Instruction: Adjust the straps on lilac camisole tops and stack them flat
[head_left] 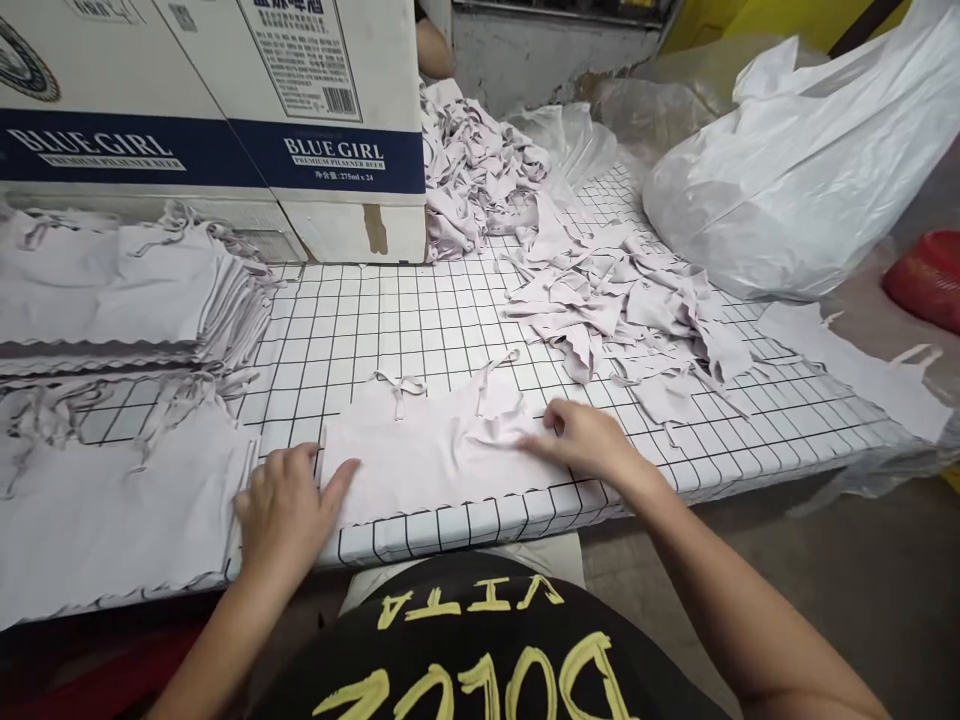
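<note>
A pale pink camisole (420, 455) with thin straps lies spread on the checked tablecloth near the table's front edge. My left hand (289, 505) rests at its left side, fingers apart and thumb on the fabric's edge. At the right side my right hand (581, 438) is closed on the camisole, with wrinkles running from the pinch; the fingertips are partly hidden. To my left, a stack of camisoles (112, 520) reaches close to my left hand.
A large beer carton (360, 220) stands at the back left, behind another camisole stack (112, 280). Loose pink garments (622, 290) lie in heaps at the centre right. A white plastic bag (780, 190) and a single camisole (862, 370) are further right. Part of another person's arm (433, 50) shows behind the carton.
</note>
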